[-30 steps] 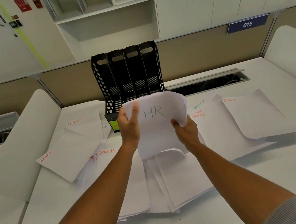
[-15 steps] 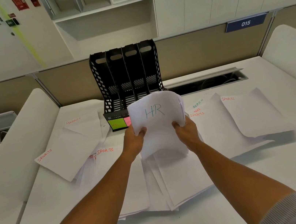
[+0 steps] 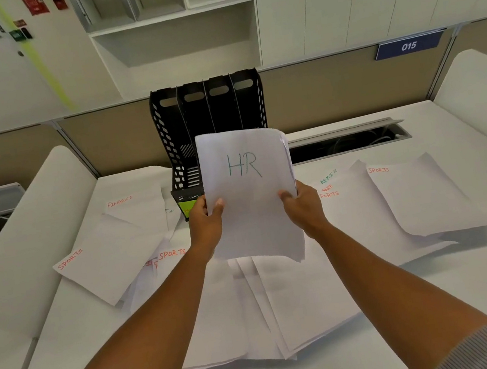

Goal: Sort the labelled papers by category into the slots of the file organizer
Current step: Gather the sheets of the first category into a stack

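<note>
Now we hold the HR stack (image 3: 250, 196) upright before the organizer (image 3: 210, 116); left hand (image 3: 206, 221) and right hand (image 3: 302, 207) each pinch a side edge.

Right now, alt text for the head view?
Both hands, left hand and right hand, hold a stack of papers labelled HR upright in front of a black four-slot file organizer. Loose sheets marked SPORTS, FINANCE and ADMIN lie scattered over the white desk.
</note>
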### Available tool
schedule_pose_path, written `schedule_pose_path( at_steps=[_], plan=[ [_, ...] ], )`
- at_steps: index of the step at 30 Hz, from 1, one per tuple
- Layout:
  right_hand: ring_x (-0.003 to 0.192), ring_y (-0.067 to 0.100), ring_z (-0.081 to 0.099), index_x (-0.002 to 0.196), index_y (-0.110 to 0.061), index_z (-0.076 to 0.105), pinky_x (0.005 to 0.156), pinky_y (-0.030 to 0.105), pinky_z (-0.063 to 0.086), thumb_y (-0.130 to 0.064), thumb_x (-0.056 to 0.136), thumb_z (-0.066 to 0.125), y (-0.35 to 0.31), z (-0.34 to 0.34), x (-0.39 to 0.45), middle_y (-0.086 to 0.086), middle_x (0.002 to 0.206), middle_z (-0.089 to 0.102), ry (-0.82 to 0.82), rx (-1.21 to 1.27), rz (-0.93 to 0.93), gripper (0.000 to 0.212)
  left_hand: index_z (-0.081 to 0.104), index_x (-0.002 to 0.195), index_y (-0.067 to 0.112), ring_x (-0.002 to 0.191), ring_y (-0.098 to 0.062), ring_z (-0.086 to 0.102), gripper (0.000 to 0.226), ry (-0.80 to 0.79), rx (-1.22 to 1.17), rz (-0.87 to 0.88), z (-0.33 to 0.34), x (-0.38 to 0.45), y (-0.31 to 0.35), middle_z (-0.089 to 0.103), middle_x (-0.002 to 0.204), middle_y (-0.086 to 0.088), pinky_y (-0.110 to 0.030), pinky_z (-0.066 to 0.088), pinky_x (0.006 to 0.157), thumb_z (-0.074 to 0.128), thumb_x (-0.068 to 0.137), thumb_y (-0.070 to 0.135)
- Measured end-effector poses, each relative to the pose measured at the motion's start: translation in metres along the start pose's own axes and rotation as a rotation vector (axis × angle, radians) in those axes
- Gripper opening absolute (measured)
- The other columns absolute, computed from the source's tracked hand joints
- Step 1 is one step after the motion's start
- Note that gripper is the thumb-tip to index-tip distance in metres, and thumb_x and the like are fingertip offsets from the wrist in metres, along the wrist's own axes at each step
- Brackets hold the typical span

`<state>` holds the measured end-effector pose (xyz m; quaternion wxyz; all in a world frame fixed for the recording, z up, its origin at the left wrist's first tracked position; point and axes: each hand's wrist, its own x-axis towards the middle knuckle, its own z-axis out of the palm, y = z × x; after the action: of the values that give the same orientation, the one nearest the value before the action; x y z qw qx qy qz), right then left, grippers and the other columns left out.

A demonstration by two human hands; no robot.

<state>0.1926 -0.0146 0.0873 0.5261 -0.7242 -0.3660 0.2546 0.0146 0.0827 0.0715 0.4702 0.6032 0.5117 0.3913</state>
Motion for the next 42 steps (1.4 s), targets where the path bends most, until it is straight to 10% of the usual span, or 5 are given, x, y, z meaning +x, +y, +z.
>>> schedule_pose_path(
  at_steps=[23,34,42],
  plan=[
    [0.057,0.005,0.049,0.103,-0.004,0.062,0.043,0.006,0.037,0.005,0.084,0.040,-0.119,0.136,0.090,-0.005,0.072,0.055,0.135,0.117,-0.261,0.030,0.068,0.103,0.020,0.087,-0.011,0.064,0.016,0.109,-0.035,-0.256,-0.054,0.069,-0.076,0.069,0.103,0.003,-0.020,0.045,0.065,0.058,0.091,0.019],
    [0.095,0.027,0.058,0.110,-0.001,0.055,0.073,0.040,0.058,0.009,0.080,0.042,-0.134,0.205,0.132,0.016,0.101,0.060,0.229,0.130,-0.246,0.035,0.062,0.095,0.033,0.086,-0.006,0.060,0.011,-0.017,0.264,-0.193,-0.041,0.090,-0.108,0.066,0.091,0.013,-0.017,0.044,0.069,0.055,0.093,0.025],
    [0.114,0.023,0.053,0.132,-0.002,0.046,0.094,0.038,0.051,0.009,0.087,0.044,-0.118,0.246,0.158,0.015,0.122,0.055,0.213,0.171,-0.201,0.046,0.063,0.092,0.032,0.089,-0.011,0.063,0.014,-0.021,0.318,-0.125,-0.038,0.107,-0.118,0.068,0.093,0.011,-0.027,0.053,0.080,0.052,0.094,0.024]
  ],
)
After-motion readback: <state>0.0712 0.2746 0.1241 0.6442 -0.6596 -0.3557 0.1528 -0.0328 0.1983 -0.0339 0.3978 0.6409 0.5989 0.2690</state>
